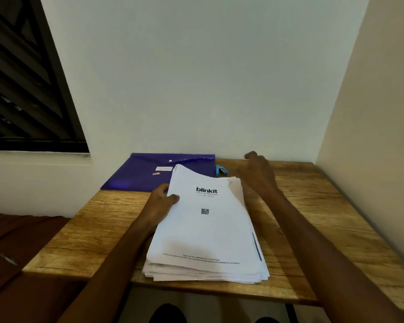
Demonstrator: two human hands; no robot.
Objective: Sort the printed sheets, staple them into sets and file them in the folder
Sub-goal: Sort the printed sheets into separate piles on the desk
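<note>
Fingers (173, 198) on "blinkit" sheets (205, 229)

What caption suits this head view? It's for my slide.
Left hand grips stack of printed sheets on wooden table; right hand beside stapler.

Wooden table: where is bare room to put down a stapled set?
Bare wood lies right of the white paper stack, up to the beige side wall, and left of it, before the purple plastic folder. The far edge is crowded: folder, blue stapler, right hand.
</note>
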